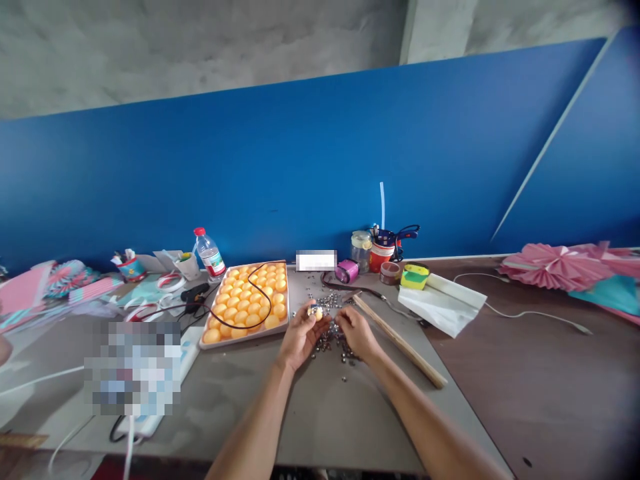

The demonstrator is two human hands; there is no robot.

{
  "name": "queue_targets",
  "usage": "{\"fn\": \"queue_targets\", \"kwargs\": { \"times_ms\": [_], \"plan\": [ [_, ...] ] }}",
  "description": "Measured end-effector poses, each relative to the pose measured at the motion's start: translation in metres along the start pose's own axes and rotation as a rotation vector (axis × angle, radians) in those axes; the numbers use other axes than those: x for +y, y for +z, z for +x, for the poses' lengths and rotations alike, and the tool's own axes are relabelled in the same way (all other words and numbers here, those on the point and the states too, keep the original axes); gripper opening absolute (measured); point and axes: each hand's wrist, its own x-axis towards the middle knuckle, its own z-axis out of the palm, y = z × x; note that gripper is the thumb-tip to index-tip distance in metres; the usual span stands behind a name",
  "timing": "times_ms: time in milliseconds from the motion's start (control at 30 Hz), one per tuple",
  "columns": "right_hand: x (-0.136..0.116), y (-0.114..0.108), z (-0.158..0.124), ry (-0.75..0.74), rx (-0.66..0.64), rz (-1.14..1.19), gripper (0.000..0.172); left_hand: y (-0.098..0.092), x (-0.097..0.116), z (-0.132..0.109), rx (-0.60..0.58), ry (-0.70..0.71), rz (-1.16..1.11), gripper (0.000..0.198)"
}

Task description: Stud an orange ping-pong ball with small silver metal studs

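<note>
Near the middle of the table, my left hand (300, 335) is closed around a small pale-yellow ball-like piece (317, 311) with a dark and shiny part on it. Its exact kind is too small to make out. My right hand (357, 331) is just to the right, fingertips pinched together close to the left hand's fingers. Whatever lies in that pinch, if anything, is hidden. Small shiny metal pieces (344, 357) lie scattered under and around both hands. A hammer with a wooden handle (403, 343) rests beside my right hand, its head toward the back.
A shallow tray of orange balls (250, 300) with a dark cable across it stands at left. Behind are a bottle (210, 253), a purple object (347, 271) and a red cup of tools (381, 256). Pink paper fans (560, 269) lie right; a power strip (165, 393) lies front left.
</note>
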Motion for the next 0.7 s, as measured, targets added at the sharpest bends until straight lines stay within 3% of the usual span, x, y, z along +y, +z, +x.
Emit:
{"fn": "queue_targets", "kwargs": {
  "times_ms": [167, 700],
  "plan": [
    [-0.002, 0.003, -0.001, 0.129, -0.072, 0.207, 0.02, -0.001, -0.005, 0.002, 0.027, -0.003, 0.108, 0.048],
    [-0.014, -0.001, -0.002, 0.147, -0.114, 0.561, 0.024, 0.0, -0.014, 0.003, 0.029, 0.076, 0.206, 0.048]
  ]
}}
